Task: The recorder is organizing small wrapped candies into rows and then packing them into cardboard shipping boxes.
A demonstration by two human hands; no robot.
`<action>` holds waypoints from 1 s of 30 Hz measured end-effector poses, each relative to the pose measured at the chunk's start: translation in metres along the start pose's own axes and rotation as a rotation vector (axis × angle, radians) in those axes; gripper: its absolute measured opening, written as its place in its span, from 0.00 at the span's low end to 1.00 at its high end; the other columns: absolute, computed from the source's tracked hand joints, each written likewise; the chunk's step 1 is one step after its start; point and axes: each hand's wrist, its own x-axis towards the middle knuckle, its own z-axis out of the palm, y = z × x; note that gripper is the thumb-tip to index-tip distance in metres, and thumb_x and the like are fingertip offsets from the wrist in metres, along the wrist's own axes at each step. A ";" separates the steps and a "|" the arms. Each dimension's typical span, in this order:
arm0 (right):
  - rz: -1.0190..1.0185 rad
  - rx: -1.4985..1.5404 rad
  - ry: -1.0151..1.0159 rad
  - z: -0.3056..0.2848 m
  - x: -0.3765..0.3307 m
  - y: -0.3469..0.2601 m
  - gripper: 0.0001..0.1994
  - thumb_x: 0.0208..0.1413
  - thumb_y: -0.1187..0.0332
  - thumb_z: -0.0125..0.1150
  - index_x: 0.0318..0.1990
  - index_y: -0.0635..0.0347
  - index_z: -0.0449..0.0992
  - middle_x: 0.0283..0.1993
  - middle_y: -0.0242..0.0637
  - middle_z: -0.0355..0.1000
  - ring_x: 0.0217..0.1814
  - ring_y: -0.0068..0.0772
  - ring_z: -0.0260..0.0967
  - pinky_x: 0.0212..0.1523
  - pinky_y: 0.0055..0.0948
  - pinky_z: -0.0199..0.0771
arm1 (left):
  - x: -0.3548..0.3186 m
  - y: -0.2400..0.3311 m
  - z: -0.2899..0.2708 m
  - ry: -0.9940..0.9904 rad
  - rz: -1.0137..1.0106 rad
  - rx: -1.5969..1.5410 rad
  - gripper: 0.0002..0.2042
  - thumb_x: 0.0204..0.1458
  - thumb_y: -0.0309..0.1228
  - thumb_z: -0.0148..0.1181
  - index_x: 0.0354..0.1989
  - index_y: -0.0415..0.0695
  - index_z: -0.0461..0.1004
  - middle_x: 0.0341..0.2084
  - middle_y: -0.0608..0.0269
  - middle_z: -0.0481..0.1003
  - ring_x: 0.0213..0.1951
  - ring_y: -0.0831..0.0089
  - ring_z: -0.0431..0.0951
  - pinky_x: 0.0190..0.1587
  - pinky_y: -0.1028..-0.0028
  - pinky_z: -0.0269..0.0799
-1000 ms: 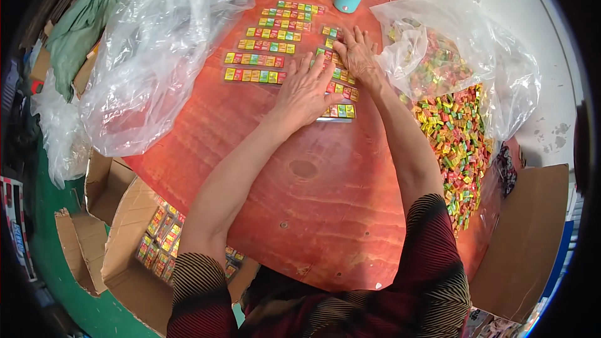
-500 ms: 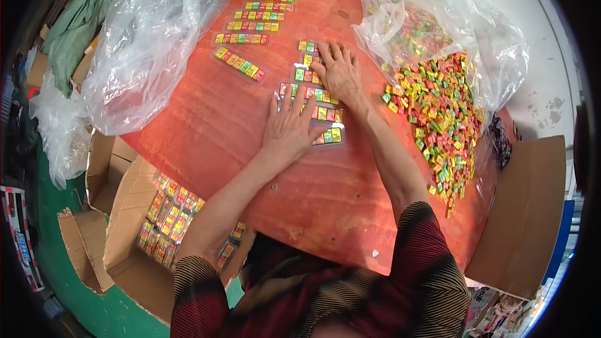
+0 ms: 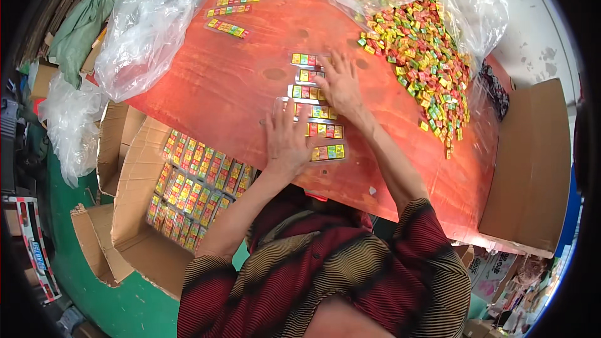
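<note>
A stack of short clear plastic trays (image 3: 327, 152), each with a row of small red, yellow and green wrapped pieces, lies on the reddish table (image 3: 263, 131) in front of me. My left hand (image 3: 289, 141) rests flat with fingers apart at the left ends of the nearer trays, hiding part of them. Over the right ends of the farther trays, my right hand (image 3: 342, 86) lies with its fingers spread. Neither hand is wrapped around anything. A second group of filled trays (image 3: 227, 28) sits farther off to the left.
Loose wrapped pieces (image 3: 432, 69) form a heap at the right, spilling from a clear plastic bag (image 3: 479, 15). An open cardboard box (image 3: 134, 181) at lower left holds many filled trays. Another clear bag (image 3: 147, 37) drapes over the left table edge. A cardboard panel (image 3: 526, 169) stands at the right.
The nearer trays have slid across the table toward me, with both hands moving along on them. My view has also shifted, showing more of the lower-left box.
</note>
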 end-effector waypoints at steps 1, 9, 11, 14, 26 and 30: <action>0.011 -0.006 0.002 -0.009 -0.008 0.007 0.23 0.49 0.54 0.50 0.50 0.58 0.63 0.54 0.48 0.56 0.57 0.52 0.51 0.51 0.49 0.51 | -0.002 0.001 -0.003 0.090 -0.050 -0.043 0.30 0.44 0.47 0.52 0.51 0.39 0.59 0.50 0.47 0.57 0.53 0.51 0.55 0.51 0.51 0.50; 0.496 0.282 -0.334 -0.089 -0.103 -0.034 0.14 0.46 0.67 0.55 0.41 0.63 0.67 0.31 0.44 0.69 0.32 0.42 0.67 0.30 0.36 0.66 | -0.052 -0.009 -0.039 0.019 -0.401 -0.105 0.15 0.44 0.37 0.55 0.36 0.39 0.67 0.29 0.51 0.71 0.31 0.57 0.72 0.29 0.63 0.66; 0.446 0.322 -0.247 -0.085 -0.119 -0.044 0.15 0.46 0.69 0.55 0.42 0.62 0.66 0.28 0.43 0.69 0.29 0.44 0.67 0.28 0.39 0.65 | -0.048 -0.006 -0.037 0.000 -0.452 -0.122 0.13 0.44 0.36 0.56 0.33 0.39 0.69 0.23 0.54 0.73 0.28 0.57 0.73 0.31 0.64 0.67; 0.467 0.367 -0.142 -0.084 -0.121 -0.062 0.17 0.46 0.72 0.53 0.45 0.61 0.62 0.22 0.43 0.67 0.26 0.46 0.67 0.27 0.39 0.65 | -0.041 0.003 -0.037 -0.030 -0.466 -0.082 0.13 0.43 0.35 0.57 0.33 0.39 0.70 0.21 0.54 0.73 0.26 0.58 0.73 0.30 0.66 0.67; 0.633 0.650 -0.176 -0.073 -0.091 -0.038 0.14 0.47 0.72 0.52 0.42 0.68 0.64 0.19 0.37 0.63 0.20 0.30 0.61 0.23 0.29 0.62 | 0.000 -0.028 -0.021 0.048 -0.507 -0.428 0.07 0.40 0.29 0.57 0.28 0.39 0.70 0.15 0.60 0.69 0.19 0.72 0.70 0.24 0.72 0.65; 0.484 0.431 -0.097 -0.063 -0.099 -0.041 0.15 0.47 0.73 0.51 0.43 0.67 0.63 0.20 0.41 0.64 0.21 0.34 0.63 0.25 0.31 0.63 | 0.000 -0.032 -0.013 0.174 -0.339 -0.185 0.11 0.40 0.30 0.58 0.32 0.40 0.70 0.16 0.58 0.68 0.21 0.65 0.70 0.26 0.67 0.65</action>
